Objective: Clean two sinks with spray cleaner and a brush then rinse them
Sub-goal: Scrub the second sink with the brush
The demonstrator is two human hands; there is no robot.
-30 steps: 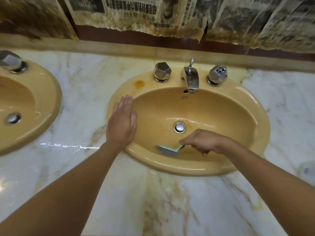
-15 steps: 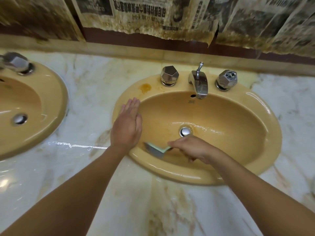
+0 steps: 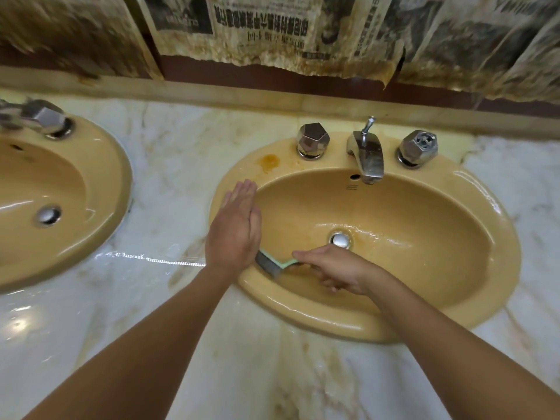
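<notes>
Nearest, fingers of the right hand (image 3: 342,272) clamp the pale-green, grey-bristled brush (image 3: 269,263) against the near-left wall of the mustard-yellow oval ceramic sink (image 3: 348,325); the left hand (image 3: 235,234) lies flat on the rim, fingers together (short firm strokes toward the far orange stain (image 3: 270,160) would suit).

The scene is lit evenly and fairly brightly by warm light, and a yellowish cast is given to everything. A thin streak of glare is thrown across the wet marble bench (image 3: 169,177) between the two sinks, and a rounder bright patch is seen near the lower left edge. Glossy highlights are carried along the rims of the right sink (image 3: 485,298) and the left sink (image 3: 118,189). Only soft, short shadows are cast under the right hand (image 3: 342,271) and the brush (image 3: 268,263). Motion blur is shown at the upper left, where the tap handle (image 3: 48,118) and the newspaper sheets (image 3: 75,34) are smeared. Straight edges are bowed by the wide-angle lens.
</notes>
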